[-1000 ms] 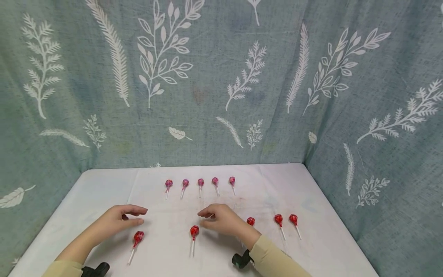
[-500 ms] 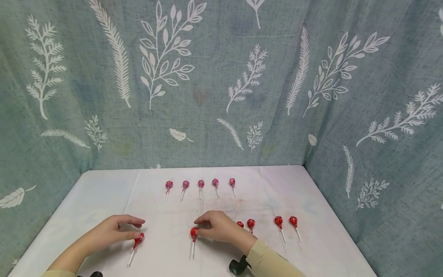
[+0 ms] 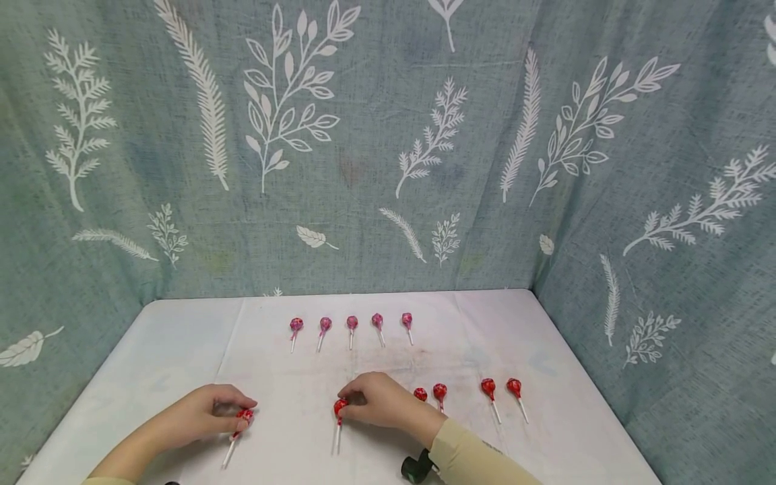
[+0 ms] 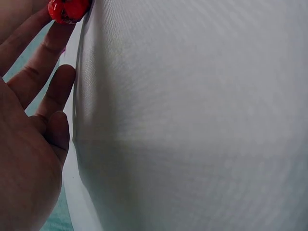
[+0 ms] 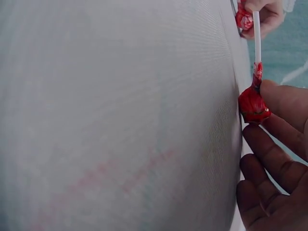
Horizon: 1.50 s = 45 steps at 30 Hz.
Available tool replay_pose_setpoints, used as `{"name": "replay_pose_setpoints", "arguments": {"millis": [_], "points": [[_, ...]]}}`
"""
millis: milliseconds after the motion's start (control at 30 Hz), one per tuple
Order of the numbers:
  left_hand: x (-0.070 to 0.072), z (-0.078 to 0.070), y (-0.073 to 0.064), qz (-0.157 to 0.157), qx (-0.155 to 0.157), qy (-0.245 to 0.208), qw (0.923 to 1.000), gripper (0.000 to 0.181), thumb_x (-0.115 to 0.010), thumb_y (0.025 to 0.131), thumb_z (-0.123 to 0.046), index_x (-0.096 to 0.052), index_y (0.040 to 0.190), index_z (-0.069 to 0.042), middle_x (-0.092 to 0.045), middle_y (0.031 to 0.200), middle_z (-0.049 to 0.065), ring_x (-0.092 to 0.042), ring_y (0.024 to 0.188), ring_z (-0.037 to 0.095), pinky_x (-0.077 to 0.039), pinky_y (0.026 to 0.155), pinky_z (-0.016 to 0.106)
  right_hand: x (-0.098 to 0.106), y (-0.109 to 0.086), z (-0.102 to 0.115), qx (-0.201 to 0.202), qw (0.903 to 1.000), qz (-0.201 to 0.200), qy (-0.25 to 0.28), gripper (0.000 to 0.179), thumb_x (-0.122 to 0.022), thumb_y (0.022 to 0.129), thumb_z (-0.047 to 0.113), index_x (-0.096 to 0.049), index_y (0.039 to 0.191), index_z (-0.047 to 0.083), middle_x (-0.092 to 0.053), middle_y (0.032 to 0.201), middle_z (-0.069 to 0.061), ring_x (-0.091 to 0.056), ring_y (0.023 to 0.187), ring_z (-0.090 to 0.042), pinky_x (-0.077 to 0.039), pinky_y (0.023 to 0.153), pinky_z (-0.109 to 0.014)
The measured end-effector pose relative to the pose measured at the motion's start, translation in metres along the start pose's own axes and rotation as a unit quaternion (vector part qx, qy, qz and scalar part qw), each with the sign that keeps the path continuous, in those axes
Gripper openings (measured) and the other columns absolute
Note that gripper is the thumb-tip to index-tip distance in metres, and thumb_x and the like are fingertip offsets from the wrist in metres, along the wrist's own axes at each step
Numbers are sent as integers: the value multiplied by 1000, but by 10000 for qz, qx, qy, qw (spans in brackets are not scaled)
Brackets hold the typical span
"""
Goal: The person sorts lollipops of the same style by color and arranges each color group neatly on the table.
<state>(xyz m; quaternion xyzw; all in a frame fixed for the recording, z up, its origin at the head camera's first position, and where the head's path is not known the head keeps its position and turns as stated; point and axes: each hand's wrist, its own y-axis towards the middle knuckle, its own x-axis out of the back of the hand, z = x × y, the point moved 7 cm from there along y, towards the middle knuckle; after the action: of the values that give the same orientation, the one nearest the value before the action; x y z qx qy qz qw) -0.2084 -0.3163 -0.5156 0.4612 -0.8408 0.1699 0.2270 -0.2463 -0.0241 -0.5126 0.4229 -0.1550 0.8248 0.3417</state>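
On the left of the table in the head view, my left hand [image 3: 199,416] pinches the head of a red-wrapped lollipop [image 3: 245,415] between thumb and fingers. Its white stick points toward me. Nearer the middle, my right hand [image 3: 382,402] pinches the wrapped head of another red lollipop [image 3: 339,407], stick also toward me. The right wrist view shows this lollipop [image 5: 253,104] close against the tablecloth, thumb at its neck and index finger by its head, the other fingers spread below. Only part of the left lollipop [image 4: 69,10] shows at the top of the left wrist view.
Several pink-purple lollipops [image 3: 352,322] lie in a row at the back of the white table [image 3: 267,377]. More red lollipops [image 3: 488,386] lie to the right, some partly behind my right forearm. A patterned green curtain [image 3: 364,168] encloses the back and sides.
Both hands have come down toward me onto the two red lollipops and closed their fingers on the heads. The right hand arrived first. The lollipops have hardly moved.
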Motion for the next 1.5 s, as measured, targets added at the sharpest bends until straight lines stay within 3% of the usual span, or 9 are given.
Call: {"name": "replay_pose_setpoints", "arguments": {"millis": [333,633,867,1000,1200,1500], "points": [[2,4,2,-72,330,581,9977,32,-75,88,-36,-74,114,-20,-69,106,-8,-57,99,7,-48,84,23,0,1,2,-17,10000,79,-50,24,-73,91,37,-76,110,24,-64,92,25,-54,80,7,-46,74,-16],[3,1,4,-152,156,721,9972,28,-75,88,-36,-74,111,-20,-69,104,-9,-58,97,6,-48,82,24,1,1,1,-24,10000,69,33,20,-72,92,36,-76,108,25,-64,91,25,-54,79,6,-47,75,-16],[6,0,10,-350,350,1030,9934,31,-76,85,-44,-74,110,-26,-69,106,-15,-57,105,6,-47,88,27,1,1,0,-22,10000,89,32,20,-72,92,35,-76,108,25,-65,92,25,-54,81,7,-47,76,-17],[8,-3,19,-455,483,1260,9898,31,-77,84,-47,-73,109,-29,-67,104,-18,-56,108,12,-47,91,37,2,1,1,-12,10000,83,-6,19,-72,92,35,-76,108,25,-65,93,25,-55,82,8,-47,77,-17],[10,-11,40,-465,440,1133,9915,32,-77,84,-43,-73,111,-26,-67,108,-15,-57,113,21,-45,93,48,3,0,0,-109,9998,124,75,19,-72,92,35,-77,107,25,-65,93,24,-55,83,7,-48,78,-18],[19,-20,77,-615,202,1409,9879,34,-78,84,-43,-74,112,-24,-66,105,-16,-56,115,26,-42,96,55,2,0,0,-58,9998,158,73,20,-71,93,34,-77,109,24,-65,94,24,-55,83,8,-47,77,-17]]}}
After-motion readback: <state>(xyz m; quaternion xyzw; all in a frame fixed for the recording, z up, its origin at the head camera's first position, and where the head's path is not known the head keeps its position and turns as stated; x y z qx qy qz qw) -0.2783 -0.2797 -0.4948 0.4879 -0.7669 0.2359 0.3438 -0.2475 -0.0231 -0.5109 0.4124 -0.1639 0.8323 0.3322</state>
